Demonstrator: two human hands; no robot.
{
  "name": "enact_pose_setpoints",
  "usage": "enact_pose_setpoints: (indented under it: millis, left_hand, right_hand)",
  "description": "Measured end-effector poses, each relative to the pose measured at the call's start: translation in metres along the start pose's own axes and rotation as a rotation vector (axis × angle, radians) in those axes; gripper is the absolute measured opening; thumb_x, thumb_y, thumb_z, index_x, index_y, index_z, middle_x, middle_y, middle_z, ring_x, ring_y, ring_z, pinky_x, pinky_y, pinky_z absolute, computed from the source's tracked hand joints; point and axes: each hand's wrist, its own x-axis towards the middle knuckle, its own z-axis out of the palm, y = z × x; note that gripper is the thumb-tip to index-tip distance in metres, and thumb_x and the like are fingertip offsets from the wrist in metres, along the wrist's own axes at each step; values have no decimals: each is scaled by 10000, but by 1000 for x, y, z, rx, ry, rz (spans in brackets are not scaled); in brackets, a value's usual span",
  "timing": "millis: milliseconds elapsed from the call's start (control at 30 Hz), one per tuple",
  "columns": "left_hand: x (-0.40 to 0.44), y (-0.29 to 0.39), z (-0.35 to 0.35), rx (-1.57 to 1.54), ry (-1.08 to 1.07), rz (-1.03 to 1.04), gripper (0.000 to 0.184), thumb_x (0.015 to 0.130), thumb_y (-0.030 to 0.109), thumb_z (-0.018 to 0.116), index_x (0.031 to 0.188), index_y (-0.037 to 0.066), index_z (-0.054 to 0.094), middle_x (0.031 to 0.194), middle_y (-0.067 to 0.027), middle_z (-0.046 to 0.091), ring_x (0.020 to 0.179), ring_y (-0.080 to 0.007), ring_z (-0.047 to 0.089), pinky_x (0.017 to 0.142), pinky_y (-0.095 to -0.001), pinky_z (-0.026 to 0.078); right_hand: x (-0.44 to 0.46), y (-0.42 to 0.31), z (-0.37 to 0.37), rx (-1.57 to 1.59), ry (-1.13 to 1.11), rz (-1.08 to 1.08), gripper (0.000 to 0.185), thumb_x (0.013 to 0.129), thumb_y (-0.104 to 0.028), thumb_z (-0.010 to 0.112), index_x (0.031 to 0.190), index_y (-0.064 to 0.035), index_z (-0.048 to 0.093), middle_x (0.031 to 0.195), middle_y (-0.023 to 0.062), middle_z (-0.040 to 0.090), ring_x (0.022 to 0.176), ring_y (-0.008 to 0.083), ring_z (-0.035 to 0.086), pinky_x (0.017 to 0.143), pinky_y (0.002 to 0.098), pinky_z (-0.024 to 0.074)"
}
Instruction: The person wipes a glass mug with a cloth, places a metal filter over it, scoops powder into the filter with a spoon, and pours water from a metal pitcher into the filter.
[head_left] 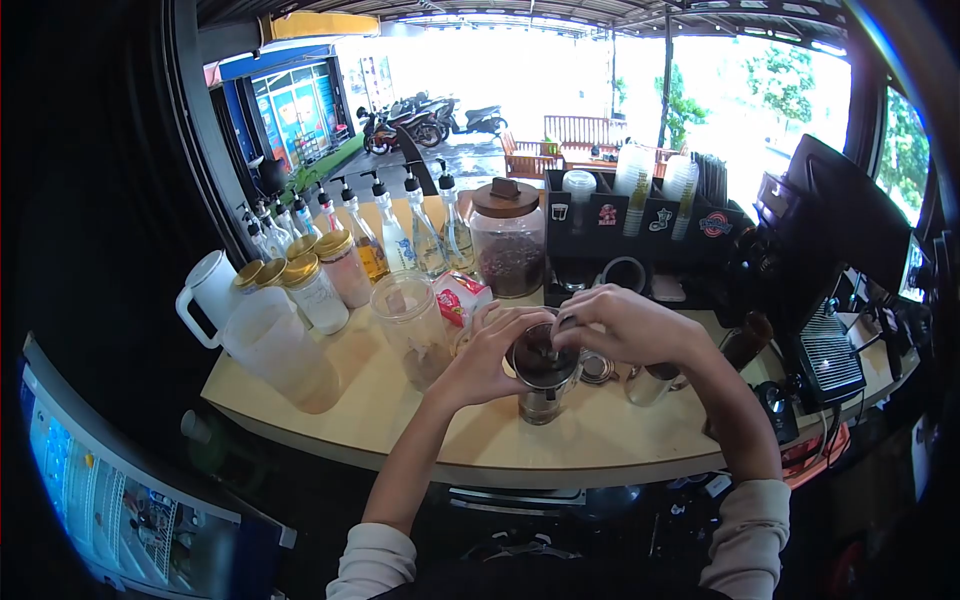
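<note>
Near the front edge of the wooden counter (480, 445), my left hand (487, 362) is wrapped round the upper part of a round vessel (545, 362) with dark contents. Its lower part looks like clear glass. Above the vessel's mouth, my right hand (610, 325) has its fingers curled in a pinch at the rim; what they hold is too small to make out. Just right of the vessel lies a small round metal piece (597, 368). A clear glass (650, 385) stands under my right forearm.
Left stand a tall clear container (408, 325), a cloudy pitcher (280, 350), gold-lidded jars (318, 295) and pump bottles (395, 235). Behind are a wooden-lidded jar (508, 245) and a black cup holder (640, 235). A coffee machine (825, 345) stands right.
</note>
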Motion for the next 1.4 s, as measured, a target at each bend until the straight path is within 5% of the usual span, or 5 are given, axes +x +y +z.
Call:
enact_pose_setpoints:
  millis: [467, 600, 700, 1000, 1400]
  left_hand:
    - [-6, -3, 4, 78, 37, 47, 765, 597, 301, 799, 1269, 137, 473, 1254, -70, 518, 1194, -257, 476, 1101, -519, 150]
    - [-8, -4, 7, -33, 64, 25, 753, 579, 297, 799, 1248, 132, 496, 1249, -81, 522, 1192, -254, 477, 1099, -519, 156]
    - [-9, -6, 8, 14, 88, 12, 755, 569, 295, 796, 1239, 122, 494, 1235, -78, 527, 1182, -252, 483, 1097, -521, 163]
    - [-7, -6, 9, -42, 159, 25, 770, 536, 299, 814, 1204, 85, 496, 1185, -91, 534, 1158, -279, 487, 1104, -491, 161]
    - [-11, -5, 11, -136, 220, -95, 810, 535, 313, 830, 1245, 121, 489, 1218, -66, 553, 1181, -243, 489, 1069, -457, 234]
  right_hand:
    - [27, -19, 6, 63, -87, 147, 198, 864, -156, 560, 887, 23, 640, 751, 206, 617, 719, 355, 606, 682, 382, 486]
    - [26, -14, 23, 94, -3, -248, 250, 866, -170, 548, 815, 65, 616, 706, 219, 603, 677, 374, 600, 652, 394, 481]
    - [27, -22, 2, 137, -80, 174, 340, 894, -240, 552, 799, 84, 597, 754, 234, 586, 704, 369, 579, 688, 394, 465]
    - [27, -15, 4, 157, -75, 137, 365, 892, -259, 570, 740, 72, 593, 690, 226, 576, 612, 351, 547, 618, 381, 447]
    - [3, -1, 15, 248, 183, 150, 239, 923, -134, 510, 812, 34, 638, 632, 72, 617, 550, 139, 591, 548, 278, 467]
